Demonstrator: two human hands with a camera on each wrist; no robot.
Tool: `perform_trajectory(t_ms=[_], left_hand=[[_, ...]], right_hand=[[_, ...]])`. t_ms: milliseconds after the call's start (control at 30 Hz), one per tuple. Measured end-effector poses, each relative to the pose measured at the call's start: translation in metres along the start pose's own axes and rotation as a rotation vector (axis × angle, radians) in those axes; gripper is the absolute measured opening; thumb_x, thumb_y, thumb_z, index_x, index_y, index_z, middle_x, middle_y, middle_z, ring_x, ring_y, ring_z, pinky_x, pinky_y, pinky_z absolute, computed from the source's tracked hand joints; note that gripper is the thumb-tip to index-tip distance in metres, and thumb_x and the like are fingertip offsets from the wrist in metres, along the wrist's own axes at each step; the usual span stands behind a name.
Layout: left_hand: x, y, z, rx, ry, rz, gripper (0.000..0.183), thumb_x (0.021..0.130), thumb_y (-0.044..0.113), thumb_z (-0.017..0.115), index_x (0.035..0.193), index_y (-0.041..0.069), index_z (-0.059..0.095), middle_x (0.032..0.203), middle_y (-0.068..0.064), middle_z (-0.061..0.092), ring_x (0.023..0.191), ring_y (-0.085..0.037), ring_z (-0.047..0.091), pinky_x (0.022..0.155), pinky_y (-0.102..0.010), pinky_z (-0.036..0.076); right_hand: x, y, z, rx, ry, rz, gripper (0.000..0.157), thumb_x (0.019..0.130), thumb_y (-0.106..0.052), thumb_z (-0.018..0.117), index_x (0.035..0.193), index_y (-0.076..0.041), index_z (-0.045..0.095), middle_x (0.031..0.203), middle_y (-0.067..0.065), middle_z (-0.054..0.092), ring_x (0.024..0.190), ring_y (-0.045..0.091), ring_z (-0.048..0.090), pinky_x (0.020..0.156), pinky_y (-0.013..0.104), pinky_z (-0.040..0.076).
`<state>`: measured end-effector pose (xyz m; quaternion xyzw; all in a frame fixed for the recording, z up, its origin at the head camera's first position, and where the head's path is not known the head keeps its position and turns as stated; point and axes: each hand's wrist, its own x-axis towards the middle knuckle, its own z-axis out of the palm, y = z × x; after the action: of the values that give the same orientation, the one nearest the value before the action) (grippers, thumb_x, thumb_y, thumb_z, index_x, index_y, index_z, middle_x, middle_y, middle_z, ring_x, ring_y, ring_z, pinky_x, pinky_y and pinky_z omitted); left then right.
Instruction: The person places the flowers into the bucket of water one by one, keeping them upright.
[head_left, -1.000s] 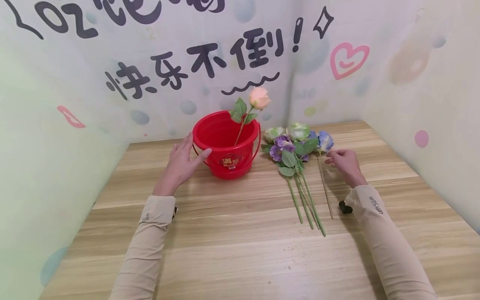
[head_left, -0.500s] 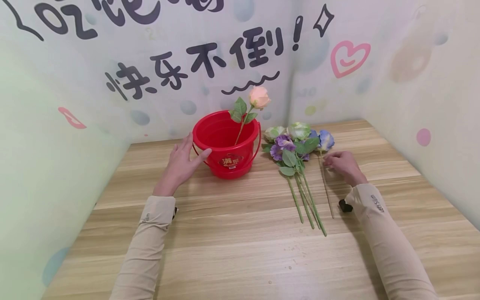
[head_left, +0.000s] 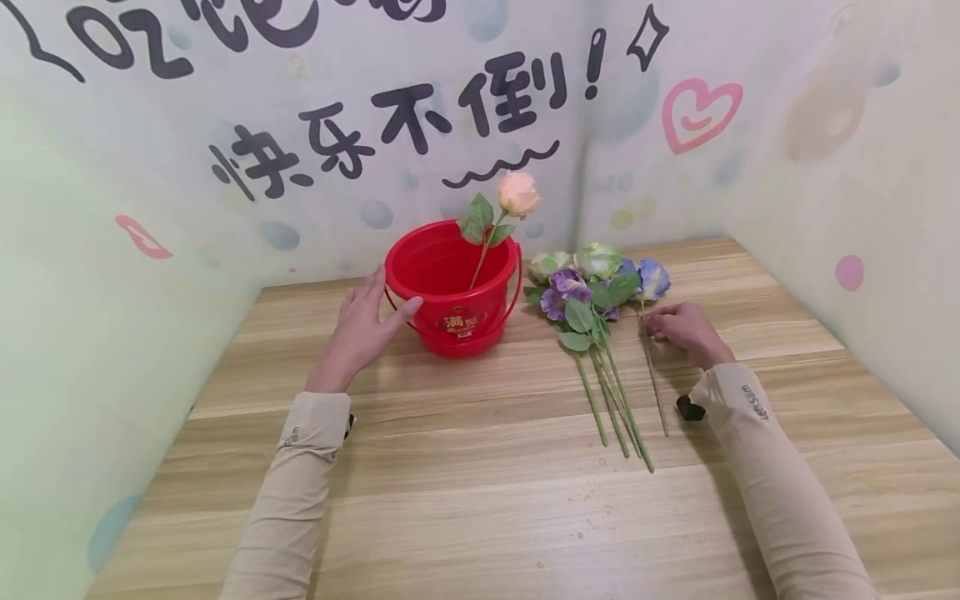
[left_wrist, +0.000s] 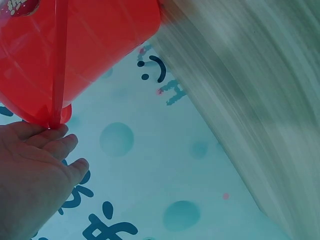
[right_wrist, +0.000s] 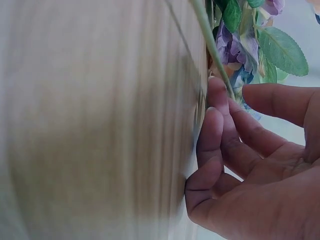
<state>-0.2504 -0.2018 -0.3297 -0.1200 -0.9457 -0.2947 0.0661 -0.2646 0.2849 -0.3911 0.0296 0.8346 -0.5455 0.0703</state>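
Black characters [head_left: 405, 94] on the wall, upper centre of the frame, read "快乐不倒!"; the right sleeve [head_left: 759, 408] bears "LetsSlim". At centre stands a glossy red plastic bucket [head_left: 427, 321], its label [head_left: 462, 322] showing a gold "满"; a peach rose [head_left: 518, 194] leans inside. The left hand [head_left: 362, 329], fingers extended, touches the rim, gripping nothing. Right of centre, the right hand [head_left: 688, 332], fingers partly curled, meets the blue flower's thin stem [head_left: 654, 375] on wood-grain tabletop [head_left: 450, 517]; whether it pinches cannot be determined.

Wood-grain tbl [head_left: 480, 525], pale spotted walls [head_left: 862, 200] w/ blk lettering [head_left: 415, 121]
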Motion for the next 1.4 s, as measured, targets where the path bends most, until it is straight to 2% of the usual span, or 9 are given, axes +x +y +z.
perform_trajectory(t_ms=[300, 467, 600, 800, 1133, 1267, 1400], left_hand=[[0.0001, 0.0006, -0.0004, 0.003, -0.003, 0.001, 0.1, 0.098, 0.066, 0.054, 0.167, 0.009, 0.009, 0.171, -0.015, 0.017, 0.156, -0.035, 0.015, 0.125, -0.054, 0.002], [-0.0005, 0.0007, -0.0006, -0.001, 0.0, 0.003, 0.1, 0.098, 0.066, 0.054, 0.167, 0.009, 0.009, 0.171, -0.015, 0.018, 0.156, -0.034, 0.015, 0.125, -0.054, 0.002], [-0.0015, 0.0016, -0.0008, -0.006, 0.0, 0.004, 0.1, 0.098, 0.066, 0.053, 0.167, 0.01, 0.009, 0.171, -0.015, 0.018, 0.156, -0.034, 0.015, 0.125, -0.055, 0.002], [-0.001, 0.0012, -0.0004, -0.006, 0.001, 0.005, 0.1, 0.097, 0.067, 0.053, 0.167, 0.01, 0.009, 0.171, -0.014, 0.017, 0.156, -0.034, 0.015, 0.125, -0.055, 0.002], [-0.0005, -0.0001, -0.0004, -0.009, 0.002, 0.013, 0.1, 0.098, 0.066, 0.053, 0.167, 0.01, 0.009, 0.171, -0.015, 0.017, 0.156, -0.035, 0.015, 0.125, -0.056, 0.002], [-0.0005, -0.0002, -0.0001, -0.011, 0.0, 0.014, 0.1, 0.097, 0.067, 0.053, 0.167, 0.01, 0.009, 0.171, -0.014, 0.017, 0.156, -0.034, 0.015, 0.125, -0.056, 0.002], [-0.0008, 0.0002, -0.0004, -0.012, 0.002, 0.014, 0.1, 0.097, 0.066, 0.054, 0.167, 0.011, 0.009, 0.171, -0.014, 0.018, 0.156, -0.035, 0.015, 0.125, -0.056, 0.002]], right_hand=[[0.0008, 0.0017, -0.0009, 0.034, -0.01, -0.01, 0.035, 0.102, 0.001, 0.053, 0.127, 0.024, 0.054, 0.087, -0.005, 0.069, 0.074, 0.002, 0.06, 0.068, 0.017, 0.054], [0.0008, 0.0022, 0.0, 0.063, -0.005, -0.034, 0.021, 0.101, 0.002, 0.056, 0.115, 0.017, 0.061, 0.087, -0.007, 0.069, 0.076, 0.002, 0.061, 0.067, 0.017, 0.053], [0.0005, 0.0036, 0.0, 0.073, -0.003, -0.04, 0.017, 0.1, 0.001, 0.058, 0.11, 0.013, 0.064, 0.087, -0.009, 0.069, 0.074, 0.002, 0.06, 0.064, 0.017, 0.053], [0.0023, 0.0067, -0.0023, 0.102, 0.0, -0.023, 0.017, 0.102, -0.002, 0.057, 0.113, 0.008, 0.066, 0.086, -0.01, 0.068, 0.075, 0.004, 0.058, 0.063, 0.018, 0.051], [0.002, 0.0067, -0.0026, 0.125, 0.069, -0.073, 0.025, 0.103, -0.002, 0.057, 0.121, 0.014, 0.062, 0.086, -0.013, 0.067, 0.077, 0.003, 0.057, 0.066, 0.018, 0.05], [-0.0004, 0.0072, -0.0024, 0.195, 0.109, -0.116, 0.013, 0.101, 0.0, 0.059, 0.105, -0.002, 0.071, 0.087, -0.016, 0.068, 0.078, 0.003, 0.058, 0.071, 0.018, 0.051], [-0.0011, 0.0065, -0.0031, 0.264, 0.129, -0.152, 0.03, 0.102, 0.002, 0.058, 0.087, -0.02, 0.071, 0.082, -0.018, 0.069, 0.079, 0.0, 0.061, 0.074, 0.017, 0.051]])
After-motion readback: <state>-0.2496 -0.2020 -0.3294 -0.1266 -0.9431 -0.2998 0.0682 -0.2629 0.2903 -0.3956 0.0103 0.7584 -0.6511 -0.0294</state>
